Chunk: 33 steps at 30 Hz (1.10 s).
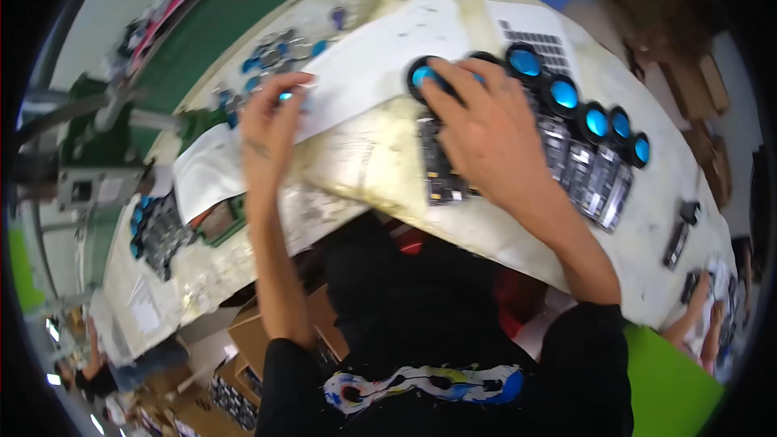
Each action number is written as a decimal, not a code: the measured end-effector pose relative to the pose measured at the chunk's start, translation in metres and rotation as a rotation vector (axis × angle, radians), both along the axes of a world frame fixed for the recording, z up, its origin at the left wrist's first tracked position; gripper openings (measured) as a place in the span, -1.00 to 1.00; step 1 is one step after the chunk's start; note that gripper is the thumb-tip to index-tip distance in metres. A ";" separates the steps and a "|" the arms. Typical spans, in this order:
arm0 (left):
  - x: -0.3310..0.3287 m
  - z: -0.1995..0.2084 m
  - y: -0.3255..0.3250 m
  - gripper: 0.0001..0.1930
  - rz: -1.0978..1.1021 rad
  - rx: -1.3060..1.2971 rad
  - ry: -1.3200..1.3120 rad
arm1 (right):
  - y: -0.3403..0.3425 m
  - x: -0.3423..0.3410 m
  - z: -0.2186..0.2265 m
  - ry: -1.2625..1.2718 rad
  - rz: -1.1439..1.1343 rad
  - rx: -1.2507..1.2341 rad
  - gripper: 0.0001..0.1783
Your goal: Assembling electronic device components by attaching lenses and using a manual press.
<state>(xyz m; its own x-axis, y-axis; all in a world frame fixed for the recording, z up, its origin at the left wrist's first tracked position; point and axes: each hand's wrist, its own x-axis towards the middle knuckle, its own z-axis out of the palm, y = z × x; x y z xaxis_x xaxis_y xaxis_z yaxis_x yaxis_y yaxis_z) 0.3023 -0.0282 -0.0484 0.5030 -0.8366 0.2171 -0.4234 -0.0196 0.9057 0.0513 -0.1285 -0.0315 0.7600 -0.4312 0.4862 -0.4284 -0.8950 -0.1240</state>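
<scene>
My left hand (271,113) is raised above the table's left part, thumb and fingers pinched on a small shiny blue disc (285,96). My right hand (494,125) reaches over a row of black flashlight-like units, its fingers curled on the round head (418,73) of the leftmost one. A blue disc shows in that head beside the fingertips. Below the hand lies a dark, long unit body (441,170). Further right, several round heads with blue faces (564,95) stand side by side, their long bodies (579,170) pointing toward me. My right hand covers part of the row.
Loose blue and silver discs (279,53) lie scattered at the far left. A white sheet (388,53) crosses the table's middle; a printed sheet (530,28) lies behind the row. A green hand press (97,146) stands left. Another person's arms (696,316) work at the right edge.
</scene>
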 end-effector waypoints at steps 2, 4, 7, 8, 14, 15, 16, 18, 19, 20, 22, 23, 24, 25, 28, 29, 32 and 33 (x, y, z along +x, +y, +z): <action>0.034 0.006 -0.005 -0.78 -0.008 0.168 -0.291 | 0.009 -0.009 0.008 -0.155 0.024 0.082 -0.52; 0.027 0.003 -0.006 -0.74 0.168 0.082 -0.890 | 0.013 -0.040 0.016 -0.202 -0.068 0.092 -0.50; -0.015 0.009 -0.004 -0.72 0.194 -0.053 -0.784 | 0.017 -0.104 0.015 -0.276 -0.333 0.078 -0.49; -0.036 0.004 -0.003 -0.72 0.157 -0.073 -0.665 | 0.017 -0.130 0.010 -0.355 -0.436 0.079 -0.49; -0.149 -0.001 0.017 -0.44 -0.049 0.097 -0.400 | 0.034 -0.204 -0.018 -0.481 -0.975 0.486 -0.54; -0.158 -0.003 0.019 -0.35 -0.020 0.121 -0.453 | 0.035 -0.204 -0.024 -0.500 -1.010 0.623 -0.51; -0.162 -0.002 0.016 -0.35 -0.012 0.127 -0.448 | 0.035 -0.202 -0.030 -0.505 -1.000 0.683 -0.44; -0.162 0.000 0.007 -0.18 0.017 0.112 -0.324 | 0.035 -0.192 -0.032 -0.447 -1.064 0.687 -0.40; -0.159 0.001 0.004 -0.12 0.016 0.132 -0.279 | 0.034 -0.189 -0.029 -0.400 -1.093 0.720 -0.36; -0.155 0.004 0.002 -0.10 -0.019 0.196 -0.192 | 0.035 -0.192 -0.033 -0.412 -1.075 0.572 -0.37; -0.146 0.002 0.005 -0.10 -0.019 0.252 -0.126 | 0.037 -0.185 -0.031 -0.447 -1.033 0.386 -0.42; -0.141 0.004 0.010 -0.10 0.016 0.256 -0.132 | 0.037 -0.178 -0.027 -0.467 -0.970 0.368 -0.45; -0.135 0.008 0.016 -0.12 0.037 0.277 -0.010 | 0.036 -0.171 -0.023 -0.487 -0.904 0.353 -0.47; -0.129 0.014 0.024 -0.14 0.064 0.298 0.109 | 0.035 -0.164 -0.019 -0.530 -0.817 0.362 -0.50; -0.108 0.000 0.048 -0.35 -0.155 0.120 0.647 | 0.030 -0.147 0.007 -0.504 -0.660 0.318 -0.53; -0.106 -0.001 0.061 -0.37 -0.156 0.102 0.886 | 0.028 -0.140 0.016 -0.518 -0.636 0.338 -0.52; -0.104 0.004 0.103 -0.35 -0.052 -0.143 1.093 | 0.017 -0.119 0.043 -0.480 -0.475 0.318 -0.54; -0.098 0.009 0.120 -0.36 0.000 -0.201 1.119 | 0.014 -0.105 0.051 -0.453 -0.410 0.313 -0.54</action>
<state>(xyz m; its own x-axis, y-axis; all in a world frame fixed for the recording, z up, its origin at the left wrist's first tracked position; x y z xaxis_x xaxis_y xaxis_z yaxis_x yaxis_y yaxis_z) 0.2044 0.0922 -0.0394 0.4985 -0.8375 -0.2237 0.6249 0.1683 0.7623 -0.0533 -0.1144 0.0191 0.2565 -0.8126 0.5234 -0.5703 -0.5644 -0.5968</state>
